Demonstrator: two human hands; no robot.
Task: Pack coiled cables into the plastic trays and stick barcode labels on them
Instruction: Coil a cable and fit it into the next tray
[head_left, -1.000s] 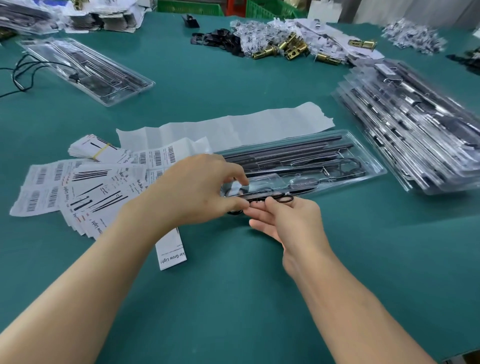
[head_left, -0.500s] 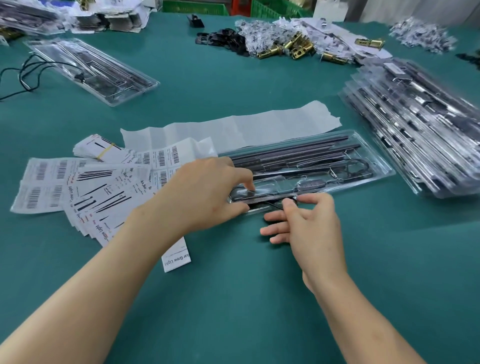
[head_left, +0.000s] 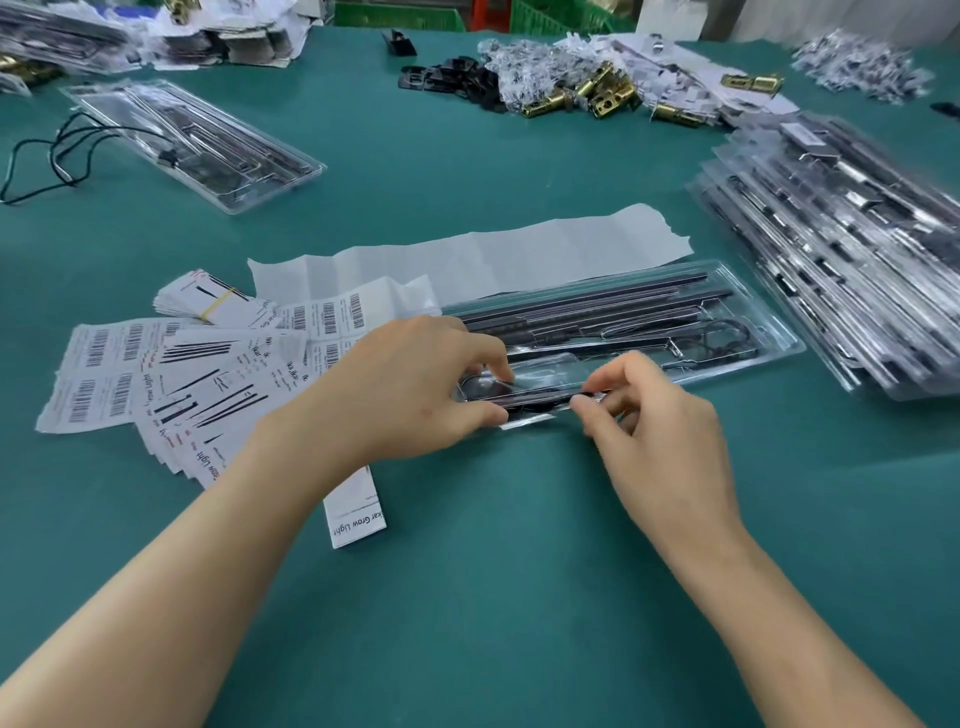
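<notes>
The table (head_left: 467, 597) carries a tray (head_left: 774, 353) at its centre, lying left to right. A coiled cable (head_left: 724, 338) lies in the tray's right end. A paper strip (head_left: 493, 260) lies directly behind the tray. Label sheets (head_left: 98, 379) spread out left of the tray, with a card bundle (head_left: 208, 301) behind them. A tray stack (head_left: 857, 249) sits at the right edge. A second tray (head_left: 208, 140) lies towards the far left corner, with a loose cable (head_left: 47, 150) on its left. Brass parts (head_left: 597, 98) lie along the far edge. The left hand (head_left: 410, 384) and right hand (head_left: 660, 431) grip the tray's left end
</notes>
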